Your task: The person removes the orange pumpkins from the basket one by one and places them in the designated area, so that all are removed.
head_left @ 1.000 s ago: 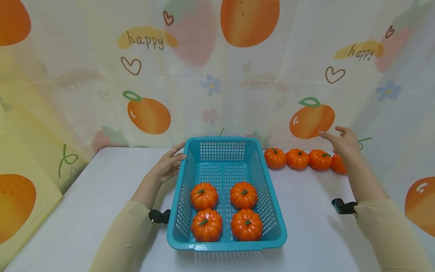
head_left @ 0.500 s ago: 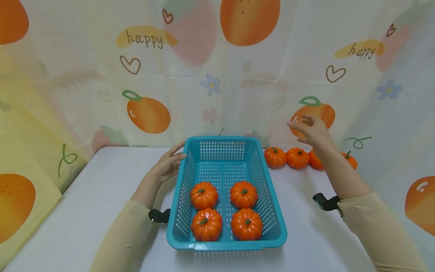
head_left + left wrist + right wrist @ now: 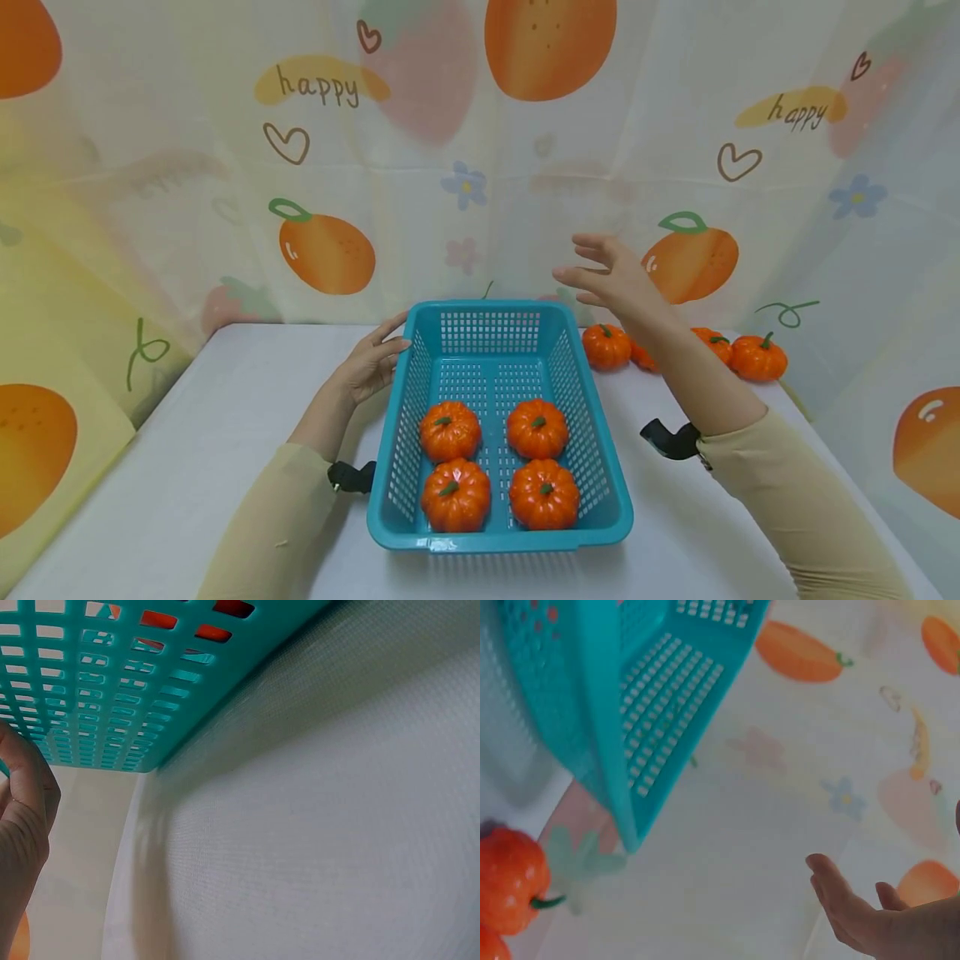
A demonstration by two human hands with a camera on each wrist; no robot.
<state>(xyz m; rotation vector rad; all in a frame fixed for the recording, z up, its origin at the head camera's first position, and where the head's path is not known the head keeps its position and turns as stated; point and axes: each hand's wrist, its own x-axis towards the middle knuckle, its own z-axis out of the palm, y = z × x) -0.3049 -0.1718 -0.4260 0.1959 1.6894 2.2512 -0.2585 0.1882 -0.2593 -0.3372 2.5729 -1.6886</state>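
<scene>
Apparently steadying blue basket (image 3: 502, 542), left hand (image 3: 369, 364) rests relaxed fingers against its side. Right hand (image 3: 613, 279) holds nothing, fingers loose, high, likely clearing rim. Inner pumpkins (image 3: 456, 500) fill near end; outer pumpkins (image 3: 759, 358) lined right, presumably for reach.

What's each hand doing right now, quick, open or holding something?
Left hand: touching the blue basket; can't tell whether it grips it.
Right hand: open, holding nothing, raised in the air.
</scene>
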